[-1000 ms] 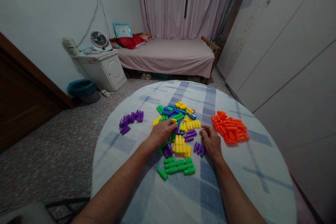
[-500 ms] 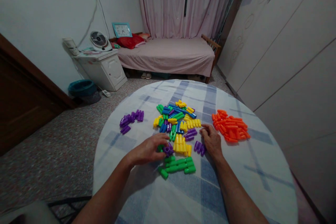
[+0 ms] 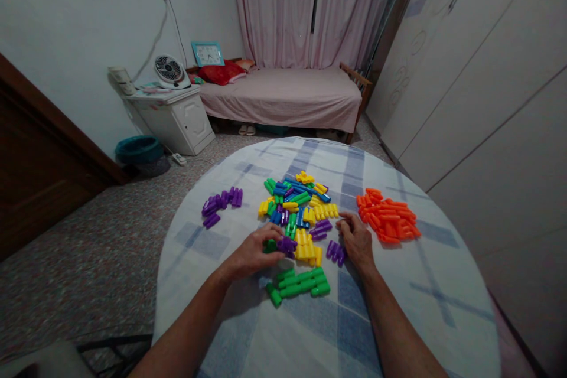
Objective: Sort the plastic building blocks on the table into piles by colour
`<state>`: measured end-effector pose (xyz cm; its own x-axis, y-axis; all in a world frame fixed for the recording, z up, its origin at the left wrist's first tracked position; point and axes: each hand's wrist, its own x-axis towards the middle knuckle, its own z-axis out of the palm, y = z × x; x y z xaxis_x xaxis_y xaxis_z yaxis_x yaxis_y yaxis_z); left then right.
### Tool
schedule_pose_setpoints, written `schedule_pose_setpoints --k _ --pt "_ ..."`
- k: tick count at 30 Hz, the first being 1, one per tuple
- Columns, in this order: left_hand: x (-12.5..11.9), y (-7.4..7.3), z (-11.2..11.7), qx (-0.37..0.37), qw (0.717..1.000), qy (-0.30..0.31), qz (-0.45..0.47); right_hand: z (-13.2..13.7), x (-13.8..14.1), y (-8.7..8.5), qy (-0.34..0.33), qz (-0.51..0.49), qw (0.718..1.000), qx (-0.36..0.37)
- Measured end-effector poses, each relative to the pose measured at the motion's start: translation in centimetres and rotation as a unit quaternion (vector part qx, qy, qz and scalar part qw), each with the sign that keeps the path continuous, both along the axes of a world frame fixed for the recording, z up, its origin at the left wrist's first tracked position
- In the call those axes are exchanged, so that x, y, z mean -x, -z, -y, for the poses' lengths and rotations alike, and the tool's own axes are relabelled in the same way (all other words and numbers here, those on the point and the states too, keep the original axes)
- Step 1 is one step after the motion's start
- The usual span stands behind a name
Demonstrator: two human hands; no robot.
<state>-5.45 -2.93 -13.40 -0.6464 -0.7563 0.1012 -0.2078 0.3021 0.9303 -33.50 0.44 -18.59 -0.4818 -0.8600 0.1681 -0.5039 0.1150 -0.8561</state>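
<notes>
My left hand (image 3: 257,253) is at the left of the pile, its thumb and fingers closed about a purple plastic building block (image 3: 287,245). A green block (image 3: 270,245) shows partly behind those fingers. Beside the held piece lie yellow blocks (image 3: 305,245), and nearer to me is a group of joined green blocks (image 3: 303,283). My right hand (image 3: 357,242) rests on the table with loosely bent fingers, holding nothing visible. Its fingertips lie close to a row of yellow blocks (image 3: 326,211) and to purple blocks (image 3: 335,252).
Orange blocks (image 3: 390,217) are heaped at the right, and purple blocks (image 3: 221,201) lie at the left. Blue blocks (image 3: 303,217) sit in the mixed middle pile. A checked cloth covers the round table (image 3: 248,336). Beyond stands a bed (image 3: 283,91).
The purple block by my left hand has turned, its open ends no longer facing me. My left fingers have closed in on it. My right hand stays in place.
</notes>
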Motion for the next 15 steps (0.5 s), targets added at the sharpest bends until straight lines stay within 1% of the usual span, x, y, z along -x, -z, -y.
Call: schedule_pose_setpoints --k 2,3,5,7,9,11,13,15 --pt "-0.4 -0.4 0.5 -0.09 0.991 -0.048 -0.088 -0.1 -0.1 -0.1 0.001 0.0 1.0 0.001" --pt "-0.5 -0.5 0.8 -0.14 0.978 -0.071 -0.135 -0.1 -0.1 -0.1 0.002 0.0 1.0 0.001" --pt "-0.7 -0.7 1.3 -0.229 0.943 -0.117 -0.212 -0.1 0.0 -0.1 0.004 0.001 1.0 0.0" --pt "-0.3 -0.8 1.5 -0.283 0.908 -0.158 -0.267 -0.1 0.0 -0.1 0.008 0.001 1.0 -0.002" --pt "0.7 -0.9 1.5 -0.31 0.884 -0.177 -0.303 -0.1 -0.3 -0.4 0.014 -0.003 1.0 0.009" --pt "2.2 -1.0 1.2 -0.319 0.87 -0.182 -0.328 -0.3 -1.0 -1.2 0.003 -0.013 0.999 0.043" --pt "3.9 -1.2 0.7 -0.313 0.867 -0.181 -0.343 -0.6 -2.4 -2.3 -0.041 -0.021 0.995 0.086" --pt "5.5 -1.2 0.2 -0.295 0.871 -0.18 -0.349 -1.1 -4.1 -3.6 -0.111 -0.021 0.988 0.106"
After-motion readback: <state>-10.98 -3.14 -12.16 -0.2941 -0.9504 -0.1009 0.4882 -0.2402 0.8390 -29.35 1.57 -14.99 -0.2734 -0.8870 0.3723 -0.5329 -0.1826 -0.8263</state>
